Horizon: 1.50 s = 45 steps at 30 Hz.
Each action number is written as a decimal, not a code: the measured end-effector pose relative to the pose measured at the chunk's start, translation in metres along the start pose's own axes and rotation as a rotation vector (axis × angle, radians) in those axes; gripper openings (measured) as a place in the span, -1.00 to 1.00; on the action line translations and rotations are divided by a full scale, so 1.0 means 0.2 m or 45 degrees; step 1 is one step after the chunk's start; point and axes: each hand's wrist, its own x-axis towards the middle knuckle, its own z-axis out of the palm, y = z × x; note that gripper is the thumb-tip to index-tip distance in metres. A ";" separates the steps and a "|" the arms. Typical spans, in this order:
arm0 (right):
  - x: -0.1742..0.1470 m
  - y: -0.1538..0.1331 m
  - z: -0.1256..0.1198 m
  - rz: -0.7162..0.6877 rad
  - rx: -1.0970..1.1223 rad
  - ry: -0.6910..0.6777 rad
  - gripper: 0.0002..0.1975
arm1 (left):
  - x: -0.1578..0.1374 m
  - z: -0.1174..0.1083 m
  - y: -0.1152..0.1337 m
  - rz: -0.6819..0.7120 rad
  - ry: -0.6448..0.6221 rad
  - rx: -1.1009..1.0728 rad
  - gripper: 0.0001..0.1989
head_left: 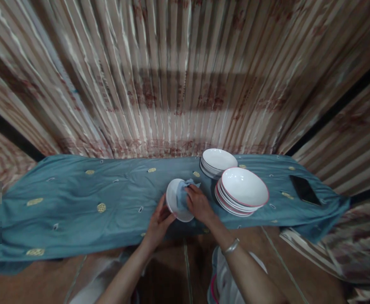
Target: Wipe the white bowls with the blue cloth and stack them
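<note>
A small white bowl (172,195) is tilted up at the table's front edge, in the middle of the view. My left hand (159,221) grips its lower left rim, with the thumb at the front. My right hand (199,202) is closed on a light blue cloth (181,195) and presses it against the inside of the bowl. Part of the cloth sticks out above the fingers. Right of my right hand stands a stack of white bowls with red rims (244,190). Behind it is a stack of white bowls with dark rims (219,160).
A teal patterned cloth (74,198) covers the long table. A black phone or tablet (305,190) lies at the right end. Pleated curtains (178,84) hang behind the table and at both sides. Below is a brown tiled floor (282,240).
</note>
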 end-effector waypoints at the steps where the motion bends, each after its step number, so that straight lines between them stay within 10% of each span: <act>1: 0.01 0.00 0.01 -0.019 0.061 0.038 -0.60 | 0.00 0.00 0.00 0.005 0.000 -0.001 -0.11; 26: 0.04 -0.18 -0.05 -0.036 1.167 -0.236 -0.80 | 0.03 -0.01 -0.01 0.039 -0.050 -0.006 -0.18; 36: 0.08 -0.12 -0.01 -0.063 0.921 -0.077 -0.56 | -0.01 -0.01 0.00 0.041 -0.071 0.041 -0.11; 45: 0.06 -0.04 0.01 -0.034 0.017 -0.011 -0.41 | -0.01 -0.01 0.01 0.016 -0.077 0.022 -0.09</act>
